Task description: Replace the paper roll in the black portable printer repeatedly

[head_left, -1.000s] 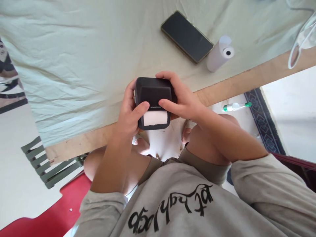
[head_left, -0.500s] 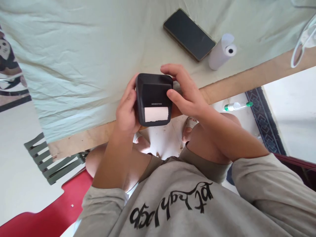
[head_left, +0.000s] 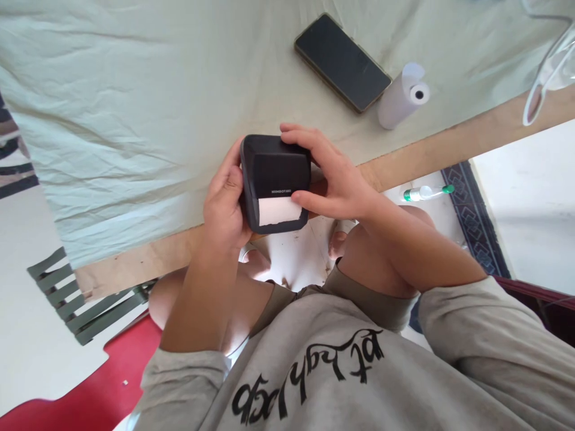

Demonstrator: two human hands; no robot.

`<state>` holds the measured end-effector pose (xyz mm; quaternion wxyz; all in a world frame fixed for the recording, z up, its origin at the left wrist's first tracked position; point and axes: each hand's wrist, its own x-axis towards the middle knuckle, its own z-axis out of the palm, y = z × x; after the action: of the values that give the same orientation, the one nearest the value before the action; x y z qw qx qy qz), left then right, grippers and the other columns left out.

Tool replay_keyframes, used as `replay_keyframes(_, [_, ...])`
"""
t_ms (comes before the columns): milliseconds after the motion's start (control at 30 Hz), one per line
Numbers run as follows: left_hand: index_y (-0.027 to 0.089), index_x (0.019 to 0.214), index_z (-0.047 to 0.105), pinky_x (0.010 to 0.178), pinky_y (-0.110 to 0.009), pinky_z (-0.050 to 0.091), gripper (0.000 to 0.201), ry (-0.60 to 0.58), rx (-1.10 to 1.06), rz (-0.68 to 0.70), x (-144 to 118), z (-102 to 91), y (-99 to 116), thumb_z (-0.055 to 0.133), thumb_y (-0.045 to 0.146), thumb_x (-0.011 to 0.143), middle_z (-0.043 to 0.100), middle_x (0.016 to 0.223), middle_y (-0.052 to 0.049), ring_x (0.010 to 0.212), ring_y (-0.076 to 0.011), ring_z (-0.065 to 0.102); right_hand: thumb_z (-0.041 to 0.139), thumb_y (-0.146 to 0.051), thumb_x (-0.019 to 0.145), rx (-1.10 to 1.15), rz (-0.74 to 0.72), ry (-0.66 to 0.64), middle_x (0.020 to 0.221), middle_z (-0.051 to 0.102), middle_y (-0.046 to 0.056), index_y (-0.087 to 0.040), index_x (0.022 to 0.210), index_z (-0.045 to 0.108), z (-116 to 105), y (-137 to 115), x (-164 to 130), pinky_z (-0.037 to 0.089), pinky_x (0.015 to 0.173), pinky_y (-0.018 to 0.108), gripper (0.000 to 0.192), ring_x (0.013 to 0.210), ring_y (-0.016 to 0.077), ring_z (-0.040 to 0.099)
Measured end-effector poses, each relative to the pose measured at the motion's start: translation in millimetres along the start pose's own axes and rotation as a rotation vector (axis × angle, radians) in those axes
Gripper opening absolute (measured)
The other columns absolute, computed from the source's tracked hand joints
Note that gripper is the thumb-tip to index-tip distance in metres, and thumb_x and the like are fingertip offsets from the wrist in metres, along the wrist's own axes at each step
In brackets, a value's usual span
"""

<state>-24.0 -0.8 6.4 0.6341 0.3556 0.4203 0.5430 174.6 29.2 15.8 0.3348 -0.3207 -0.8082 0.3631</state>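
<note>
A small black label printer with a strip of white paper across its lower face is held over the table's front edge. My left hand grips its left side, thumb along the edge and the other fingers partly hidden behind. My right hand holds the right side, with the fingers over the top edge and the thumb tip on the front at the paper's upper right corner. The paper's lower edge looks torn and uneven.
On the pale green cloth lie a dark smartphone and, beside it, a white paper roll standing on end. A white cable hangs at the right edge. A red chair and a green-capped bottle are lower down.
My right hand has shifted left onto the printer, its fingers now over the top edge and its thumb lower, by the paper. The printer sits slightly further left in view.
</note>
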Motion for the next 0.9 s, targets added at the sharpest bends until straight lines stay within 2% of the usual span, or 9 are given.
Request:
replay_keyframes(133, [0.028, 0.117, 0.066, 0.094, -0.042, 0.054, 0.03, 0.013, 0.021, -0.011, 1.5, -0.1, 2.2, 0.059, 0.045, 0.093, 0.072, 0.118, -0.001, 0.119, -0.028, 0.064, 0.057, -0.06, 0.087, -0.025, 0.033, -0.038, 0.159, 0.037, 0.014, -0.021, 0.146, 0.036, -2.1, -2.7, 1.7, 0.037, 0.123, 0.045, 0.074, 0.149, 0.026, 0.036])
replay_keyframes(267, [0.027, 0.11, 0.07, 0.092, -0.039, 0.055, 0.028, -0.015, -0.09, 0.002, 2.6, 1.9, 1.8, 0.054, 0.044, 0.095, 0.073, 0.114, -0.001, 0.113, -0.0245, 0.065, 0.063, -0.058, 0.084, -0.049, 0.019, 0.013, 0.152, 0.044, 0.015, -0.022, 0.14, 0.044, -8.6, -7.2, 2.0, 0.044, 0.117, 0.047, 0.07, 0.14, 0.0294, 0.046])
replay_keyframes(333, [0.025, 0.111, 0.071, 0.089, -0.038, 0.056, 0.033, -0.014, -0.148, -0.004, 2.1, 2.3, 0.2, 0.051, 0.045, 0.095, 0.074, 0.11, -0.001, 0.107, -0.0232, 0.066, 0.066, -0.059, 0.082, -0.093, 0.007, 0.115, 0.139, 0.052, 0.015, -0.022, 0.132, 0.051, -10.7, -10.0, 1.6, 0.049, 0.111, 0.048, 0.064, 0.128, 0.03, 0.053])
replay_keyframes(400, [0.025, 0.12, 0.069, 0.086, -0.037, 0.055, 0.035, -0.035, -0.127, 0.0, 1.5, 2.1, -1.5, 0.055, 0.042, 0.093, 0.073, 0.11, -0.001, 0.102, -0.0224, 0.066, 0.061, -0.06, 0.086, -0.128, 0.046, 0.256, 0.118, 0.06, 0.011, -0.022, 0.121, 0.055, -9.5, -12.3, 1.3, 0.054, 0.101, 0.046, 0.052, 0.112, 0.0268, 0.061])
replay_keyframes(500, [0.027, 0.13, 0.062, 0.087, -0.036, 0.053, 0.041, -0.082, -0.027, 0.037, 0.9, 3.1, -2.4, 0.06, 0.038, 0.091, 0.071, 0.118, -0.001, 0.107, -0.0234, 0.065, 0.042, -0.059, 0.098, -0.135, 0.174, 0.45, 0.093, 0.058, 0.005, -0.024, 0.102, 0.053, -2.8, -14.1, 3.1, 0.058, 0.086, 0.04, 0.037, 0.085, 0.0178, 0.063])
replay_keyframes(600, [0.025, 0.131, 0.061, 0.093, -0.038, 0.051, 0.041, -0.113, -0.006, 0.067, 0.3, 6.8, -1.0, 0.056, 0.041, 0.093, 0.069, 0.124, -0.003, 0.115, -0.0265, 0.062, 0.038, -0.053, 0.101, -0.168, 0.172, 0.566, 0.088, 0.054, 0.004, -0.024, 0.085, 0.045, 2.0, -16.0, 7.7, 0.058, 0.081, 0.034, 0.034, 0.079, 0.0143, 0.059])
replay_keyframes(667, [0.024, 0.13, 0.061, 0.096, -0.039, 0.051, 0.039, -0.117, -0.015, 0.078, -0.3, 8.6, -0.3, 0.054, 0.04, 0.094, 0.068, 0.124, -0.004, 0.118, -0.0271, 0.062, 0.041, -0.048, 0.1, -0.254, 0.151, 0.538, 0.087, 0.054, 0.003, -0.024, 0.079, 0.044, 1.8, -19.5, 10.6, 0.057, 0.08, 0.032, 0.032, 0.079, 0.0147, 0.059])
replay_keyframes(800, [0.029, 0.129, 0.061, 0.093, -0.039, 0.052, 0.039, -0.122, 0.019, 0.069, -1.3, 5.4, -1.7, 0.056, 0.044, 0.093, 0.068, 0.121, -0.003, 0.119, -0.0267, 0.062, 0.044, -0.033, 0.097, -0.476, 0.214, 0.321, 0.082, 0.065, 0.003, -0.024, 0.081, 0.056, -0.1, -30.4, 13.4, 0.052, 0.073, 0.035, 0.022, 0.074, 0.0171, 0.06])
replay_keyframes(900, [0.031, 0.132, 0.059, 0.093, -0.039, 0.054, 0.044, -0.126, 0.032, 0.068, -1.4, 0.7, -3.5, 0.059, 0.048, 0.091, 0.067, 0.127, -0.002, 0.124, -0.0276, 0.06, 0.044, -0.028, 0.096, -0.487, 0.222, 0.296, 0.099, 0.072, 0.003, -0.024, 0.091, 0.065, 0.8, -35.2, 14.0, 0.049, 0.07, 0.034, 0.023, 0.074, 0.016, 0.062])
